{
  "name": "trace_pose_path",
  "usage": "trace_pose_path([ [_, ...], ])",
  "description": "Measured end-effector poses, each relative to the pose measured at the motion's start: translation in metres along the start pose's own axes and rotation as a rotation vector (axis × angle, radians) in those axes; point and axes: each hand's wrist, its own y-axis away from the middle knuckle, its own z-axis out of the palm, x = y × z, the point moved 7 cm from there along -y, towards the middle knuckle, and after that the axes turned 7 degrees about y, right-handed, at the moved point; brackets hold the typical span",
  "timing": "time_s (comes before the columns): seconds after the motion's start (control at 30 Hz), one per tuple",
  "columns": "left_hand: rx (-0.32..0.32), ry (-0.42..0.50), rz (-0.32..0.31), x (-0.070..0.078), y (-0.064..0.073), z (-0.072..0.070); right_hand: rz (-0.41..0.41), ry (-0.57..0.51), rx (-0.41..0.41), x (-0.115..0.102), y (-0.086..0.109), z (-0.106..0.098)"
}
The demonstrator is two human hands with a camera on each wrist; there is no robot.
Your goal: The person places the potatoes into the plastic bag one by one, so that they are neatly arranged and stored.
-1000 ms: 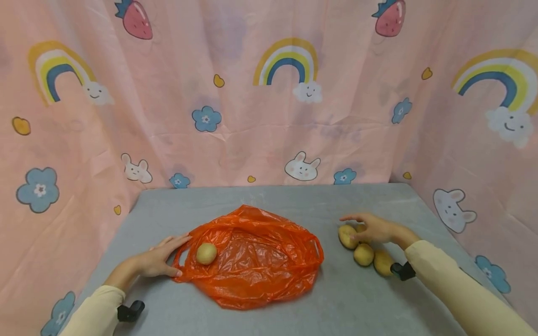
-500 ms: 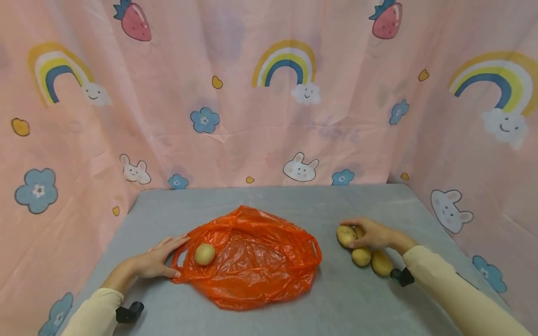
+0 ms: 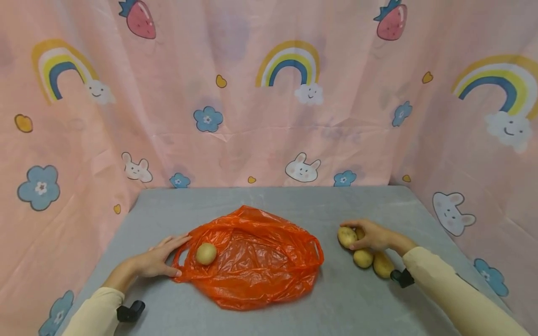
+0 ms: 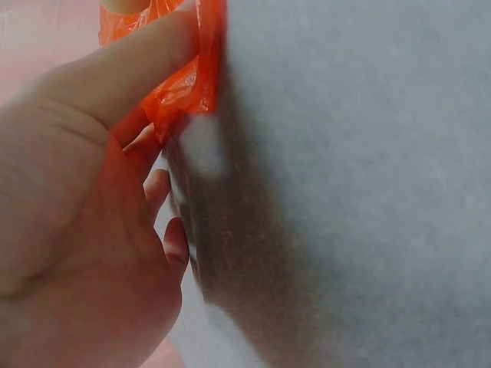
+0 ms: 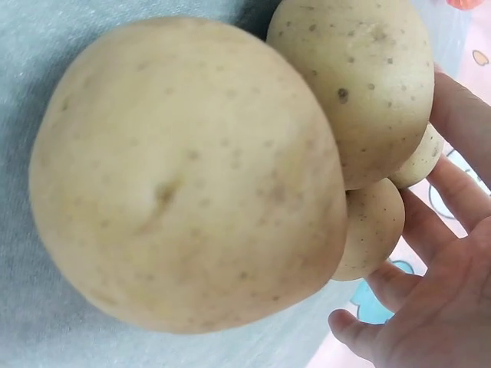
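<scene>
An orange plastic bag (image 3: 256, 261) lies spread on the grey table, with one potato (image 3: 206, 254) on its left part. My left hand (image 3: 157, 259) rests at the bag's left handle, fingers extended and touching its edge. In the left wrist view, the thumb (image 4: 146, 57) reaches under a strip of the orange plastic. My right hand (image 3: 374, 234) is over a group of potatoes at the right and holds the leftmost potato (image 3: 346, 237) between fingers and thumb. Another potato lies partly hidden beneath this hand. Two more potatoes, one round (image 3: 363, 257) and one longer (image 3: 383, 265), lie nearer me.
The grey table (image 3: 269, 196) is enclosed by a pink curtain (image 3: 235, 154) at the back and both sides. Black wrist-worn pieces show below each sleeve; the right one (image 3: 402, 277) is close beside the longer potato.
My right hand has lowered over the potatoes, and its fingers and thumb have closed around the leftmost one. My left hand and the bag stay in place.
</scene>
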Motion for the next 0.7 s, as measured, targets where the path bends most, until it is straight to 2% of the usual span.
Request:
trace_pose_path([
  [0.3, 0.006, -0.025, 0.013, -0.004, -0.001, -0.001, 0.024, -0.024, 0.002, 0.003, -0.003, 0.0],
  [0.43, 0.001, -0.021, 0.025, 0.0, -0.001, -0.001, 0.016, -0.03, 0.021, 0.003, -0.004, -0.001],
  [0.6, 0.01, 0.006, 0.011, 0.001, -0.001, -0.002, 0.021, -0.051, 0.043, 0.002, -0.008, -0.006],
  [0.7, 0.009, 0.003, 0.002, -0.004, 0.0, -0.002, 0.029, -0.06, 0.048, 0.0, -0.012, -0.009],
])
